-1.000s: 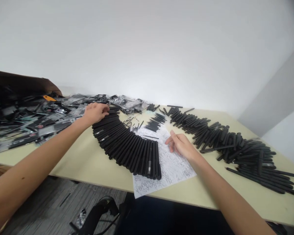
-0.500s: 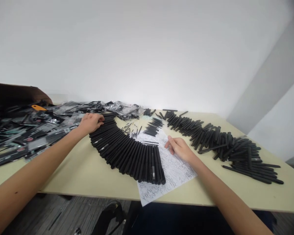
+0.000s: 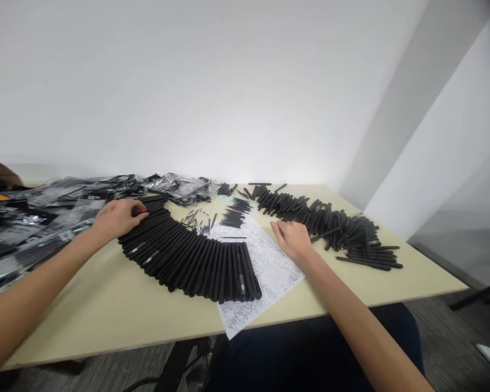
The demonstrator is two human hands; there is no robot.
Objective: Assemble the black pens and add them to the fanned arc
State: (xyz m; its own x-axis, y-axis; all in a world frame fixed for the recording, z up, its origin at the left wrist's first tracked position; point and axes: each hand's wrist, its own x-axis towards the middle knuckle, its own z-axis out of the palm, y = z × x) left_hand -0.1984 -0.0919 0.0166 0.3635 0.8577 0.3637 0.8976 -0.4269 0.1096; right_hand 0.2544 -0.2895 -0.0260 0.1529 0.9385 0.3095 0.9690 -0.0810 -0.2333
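The left hand (image 3: 118, 219) is curled, its fingers (image 3: 133, 209) draped over the far end of the pen arc (image 3: 188, 267), a tight fan of black pens lying side by side on the worktop (image 3: 106, 310). Whether those fingers pinch a pen, I cannot tell. At that end, the pens' long axes run nearly in line with the left forearm; at the arc's other end, beside the paper sheet (image 3: 265, 277), they point away from the person.

The right hand (image 3: 292, 239) is open and relaxed, its fingers loosely together, their tips at the paper sheet's far right edge, holding nothing that shows. The left hand is the nearer to the pen arc, the right the nearer to the pen band (image 3: 322, 220), a looser heap of black pens right of the paper sheet. Thin black refills (image 3: 232, 219) lie stacked just beyond the paper sheet, and bagged pens (image 3: 65, 198) are heaped well to its left.
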